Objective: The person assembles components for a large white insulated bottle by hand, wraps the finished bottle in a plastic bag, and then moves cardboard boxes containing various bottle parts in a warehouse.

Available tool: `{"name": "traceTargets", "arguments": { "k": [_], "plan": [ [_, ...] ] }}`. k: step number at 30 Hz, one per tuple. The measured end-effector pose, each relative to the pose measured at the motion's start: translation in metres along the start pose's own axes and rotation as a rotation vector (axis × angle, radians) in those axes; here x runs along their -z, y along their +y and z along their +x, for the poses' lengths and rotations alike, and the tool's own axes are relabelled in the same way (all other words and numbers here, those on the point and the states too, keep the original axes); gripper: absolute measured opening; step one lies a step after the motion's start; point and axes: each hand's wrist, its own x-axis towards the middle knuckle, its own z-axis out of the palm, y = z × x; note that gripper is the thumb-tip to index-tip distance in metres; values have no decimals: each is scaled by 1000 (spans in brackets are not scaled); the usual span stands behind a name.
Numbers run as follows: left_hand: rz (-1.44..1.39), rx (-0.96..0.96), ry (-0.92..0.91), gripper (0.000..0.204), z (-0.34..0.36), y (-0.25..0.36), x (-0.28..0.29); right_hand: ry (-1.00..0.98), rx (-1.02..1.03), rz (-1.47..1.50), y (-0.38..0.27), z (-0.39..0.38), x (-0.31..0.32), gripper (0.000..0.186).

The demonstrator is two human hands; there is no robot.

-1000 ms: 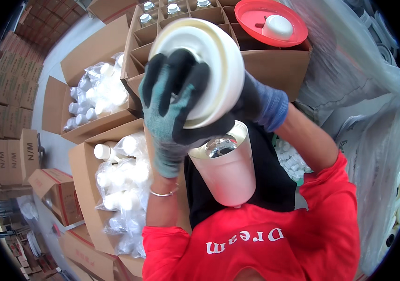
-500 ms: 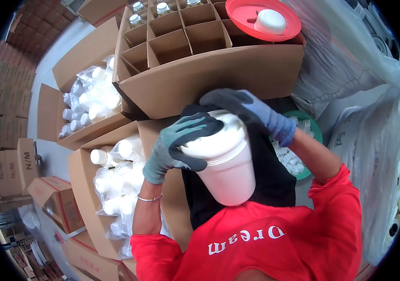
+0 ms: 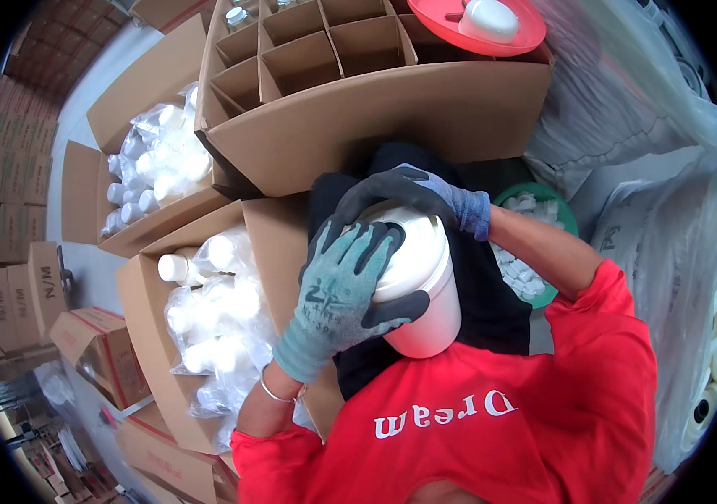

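Observation:
A white plastic tub (image 3: 427,323) with a white lid (image 3: 416,252) rests tilted in my lap, its base against my red shirt. My left hand (image 3: 346,290), in a teal and dark grey glove, grips the lid's left side, fingers over the top and thumb along the near rim. Over the lid's far edge curls my right hand (image 3: 400,191), in a blue and dark grey glove, its fingertips beside the left hand's fingers. The far rim of the lid is hidden beneath the gloves.
Ahead stands a cardboard box with dividers (image 3: 375,109) holding glass bottles, with a red dish (image 3: 459,38) on its right corner. Boxes of bagged white bottles (image 3: 216,323) line my left. On the right are a green basin (image 3: 568,220) of small white pieces and plastic-wrapped sacks (image 3: 652,227).
My left hand has slid up and further across the lid. The right hand has come leftward and closed over the far rim, meeting the left fingers. The view has shifted slightly.

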Motion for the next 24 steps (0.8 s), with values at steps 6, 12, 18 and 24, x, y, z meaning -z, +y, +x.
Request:
{"name": "traceTargets", "arguments": {
  "k": [6, 12, 18, 24],
  "plan": [
    [-481, -111, -56, 70, 1, -71, -5, -176, -486, -545, -57, 20, 10, 35],
    [-307, -101, 33, 63, 2, -45, -19, -60, -711, -512, -51, 20, -14, 36],
    [18, 162, 160, 57, 10, 16, -25, -191, -163, -58, -5, 16, 9, 31],
    [-270, 6, 159, 53, 9, -34, -12, -4, -134, -92, -17, 15, 15, 30]
  ]
}}
